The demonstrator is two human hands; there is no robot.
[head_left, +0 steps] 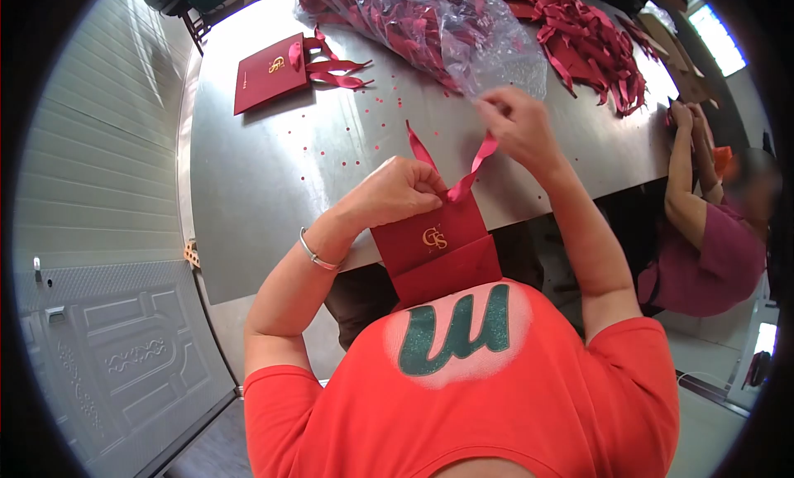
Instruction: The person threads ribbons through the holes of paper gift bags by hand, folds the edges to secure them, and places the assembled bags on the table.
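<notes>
A dark red paper gift bag (434, 245) with gold lettering rests against my shirt at the table's near edge. My left hand (395, 193) pinches its top edge, thumb on the front face. One pink-red ribbon (475, 170) rises from the bag's top to my right hand (521, 129), whose fingers are curled closed above the table. The ribbon's upper end is partly hidden by that hand. Another loose ribbon tail (420, 145) stands up behind the left fingers.
Red bags with ribbons (273, 73) lie at the table's back left. A clear plastic sack (488, 40) of red items and a ribbon pile (591, 52) lie farther back. Small red dots are scattered across the metal table (248, 205). A co-worker (707, 230) sits at right.
</notes>
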